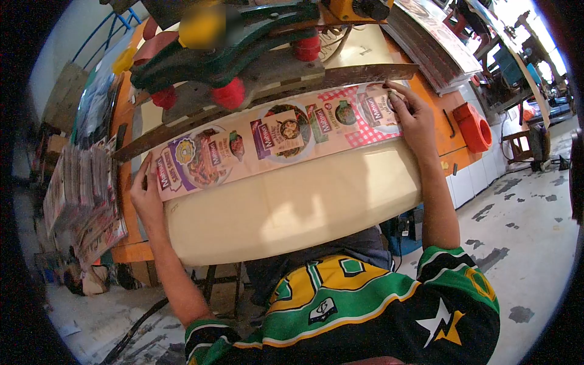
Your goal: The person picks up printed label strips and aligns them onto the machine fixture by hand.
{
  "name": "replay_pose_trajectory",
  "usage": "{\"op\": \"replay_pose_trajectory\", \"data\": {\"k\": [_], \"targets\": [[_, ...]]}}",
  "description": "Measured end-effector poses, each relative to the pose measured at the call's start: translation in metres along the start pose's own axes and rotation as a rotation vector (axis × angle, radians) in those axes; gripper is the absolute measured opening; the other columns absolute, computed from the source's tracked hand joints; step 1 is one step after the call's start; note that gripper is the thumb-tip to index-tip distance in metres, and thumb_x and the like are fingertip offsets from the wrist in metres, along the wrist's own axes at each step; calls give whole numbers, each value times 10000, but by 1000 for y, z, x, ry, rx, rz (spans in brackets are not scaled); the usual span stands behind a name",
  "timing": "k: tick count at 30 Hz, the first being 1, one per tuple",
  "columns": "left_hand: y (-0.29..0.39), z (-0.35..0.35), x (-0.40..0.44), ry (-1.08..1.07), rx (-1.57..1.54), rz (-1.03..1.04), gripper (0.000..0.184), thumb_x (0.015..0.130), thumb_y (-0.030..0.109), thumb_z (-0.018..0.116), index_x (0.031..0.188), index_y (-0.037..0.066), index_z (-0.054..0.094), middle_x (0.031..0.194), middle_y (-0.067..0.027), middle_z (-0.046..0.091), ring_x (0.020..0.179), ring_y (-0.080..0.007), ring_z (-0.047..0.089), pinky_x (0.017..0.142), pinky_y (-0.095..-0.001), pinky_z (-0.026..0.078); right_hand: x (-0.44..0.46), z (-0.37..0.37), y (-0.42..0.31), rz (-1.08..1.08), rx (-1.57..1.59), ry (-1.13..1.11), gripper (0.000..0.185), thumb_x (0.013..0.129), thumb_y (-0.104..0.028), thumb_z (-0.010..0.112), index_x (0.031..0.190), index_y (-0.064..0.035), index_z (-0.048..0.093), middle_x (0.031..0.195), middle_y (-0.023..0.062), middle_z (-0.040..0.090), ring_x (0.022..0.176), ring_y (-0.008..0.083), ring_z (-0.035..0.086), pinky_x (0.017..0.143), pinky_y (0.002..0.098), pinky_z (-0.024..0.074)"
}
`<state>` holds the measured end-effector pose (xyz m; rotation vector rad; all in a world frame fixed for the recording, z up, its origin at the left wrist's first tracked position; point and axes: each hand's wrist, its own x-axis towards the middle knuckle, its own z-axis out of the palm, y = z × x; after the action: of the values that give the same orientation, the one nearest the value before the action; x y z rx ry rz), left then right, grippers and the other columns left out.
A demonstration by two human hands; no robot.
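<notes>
A long printed strip [243,143] with food pictures lies across a cream padded board [292,201], its far edge along a dark metal bar [137,146]. My left hand [146,191] is at the strip's left end, fingers pressed together at its edge. At the right end, my right hand [413,118] has its thumb and fingers closed on the strip's corner. Just beyond the strip stands a dark green machine arm [243,55] with red round parts [228,93] under it.
Stacked printed sheets [82,194] stand at the left, and another pile [432,45] lies at the back right. A red-orange ring-shaped object [473,128] sits at the orange table's [447,149] right edge. Further right are a wooden stool [517,143] and more benches.
</notes>
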<state>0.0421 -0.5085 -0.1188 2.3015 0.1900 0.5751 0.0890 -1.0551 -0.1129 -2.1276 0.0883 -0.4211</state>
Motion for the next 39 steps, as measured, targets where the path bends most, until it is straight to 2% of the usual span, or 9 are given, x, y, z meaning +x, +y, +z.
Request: {"op": "replay_pose_trajectory", "data": {"k": [7,19,26,29,30,32,35,38,39], "targets": [[-23,0,3,-18,-247,-93,352,1030,217,610,1312,16,677,1233,-150,705,1055,-147,627,933,-296,487,2,-1,8,-17,147,-12,370,1010,-156,610,1380,-149,619,724,-17,555,673,63,502,612,238,403],[-4,-6,-3,-22,-119,-43,378,1023,234,618,1320,4,665,1250,-142,707,1139,-176,629,1010,-310,462,1,-5,11,-8,228,-52,414,1013,-104,587,1413,-89,479,740,2,589,680,61,531,591,229,397],[-8,-9,-1,-58,-108,-43,356,1024,212,604,1307,9,675,1264,-143,703,1134,-179,637,1001,-325,471,2,-11,17,33,344,-113,439,1009,-113,614,1413,-38,460,830,77,694,754,79,627,648,222,471],[-5,-7,-2,-31,-5,4,360,1019,175,607,1346,29,648,1208,-138,716,1092,-153,643,945,-297,488,4,-14,16,89,383,-143,476,999,-125,640,1419,-7,450,865,91,713,778,83,644,666,215,485],[4,-14,-16,6,-12,-61,384,1011,146,619,1381,46,619,1104,-101,708,1009,-124,628,879,-270,485,-5,-19,13,135,439,-167,502,992,-133,656,1424,8,443,879,94,718,795,86,654,678,212,493],[5,-24,-47,42,-29,-121,420,1002,118,631,1416,62,591,1000,-64,700,927,-95,613,814,-243,482,-26,-29,10,185,477,-204,473,977,-140,680,1382,23,498,890,80,720,800,89,663,686,219,508],[-3,-33,-66,157,-180,-63,531,979,75,666,1485,70,505,827,26,553,778,-55,505,695,-201,418,-44,-40,11,234,599,-319,385,973,-167,688,1301,8,587,898,65,724,805,94,673,682,233,521],[-24,-46,-69,324,-305,0,563,969,59,683,1494,70,482,789,67,447,742,-47,454,689,-204,422,-52,-53,-3,248,326,-448,248,962,-251,711,1031,-13,705,890,-2,692,760,62,612,672,218,475],[-31,-52,-68,345,-300,31,560,970,67,686,1490,66,480,796,66,452,762,-46,475,719,-207,444,-58,-43,-19,211,423,-385,275,952,-295,721,960,-21,710,840,-26,650,744,62,569,680,214,440]]}}
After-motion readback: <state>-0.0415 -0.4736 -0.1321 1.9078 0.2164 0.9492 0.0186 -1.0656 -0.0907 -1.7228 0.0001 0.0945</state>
